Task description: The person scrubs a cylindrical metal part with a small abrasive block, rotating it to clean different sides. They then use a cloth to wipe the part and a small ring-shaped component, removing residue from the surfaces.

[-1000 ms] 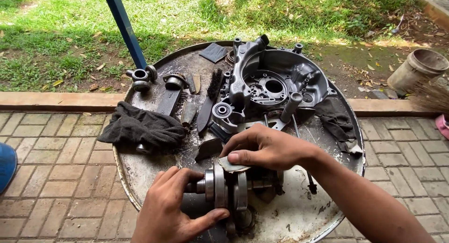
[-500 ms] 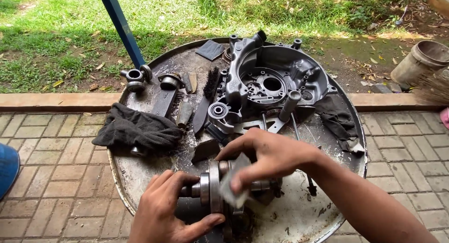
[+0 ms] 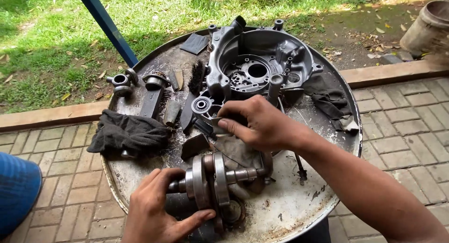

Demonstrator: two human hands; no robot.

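1. The left hand (image 3: 156,208) grips the crankshaft (image 3: 213,182) at its left end, fingers curled around the stub and thumb pressed against the underside of the webs.
2. The crankshaft lies on its side near the front edge of the round metal tabletop (image 3: 299,210), its shaft pointing left and right.
3. The right hand (image 3: 259,124) hovers just above and behind the crankshaft, fingers pinched together on a small grey sheet (image 3: 219,125), perhaps abrasive paper.
4. A grey rag (image 3: 238,152) lies under the right hand, touching the crankshaft's right side.
5. Behind the right hand sits a dark engine case (image 3: 257,65), open side up.
6. A black cloth (image 3: 128,133) lies crumpled at the left edge of the tabletop, with a wire brush (image 3: 196,77) and small metal parts (image 3: 119,82) behind it.
7. Another dark rag (image 3: 329,100) lies at the right edge.
8. The tabletop stands on brick paving (image 3: 402,117), with grass (image 3: 51,32) beyond.
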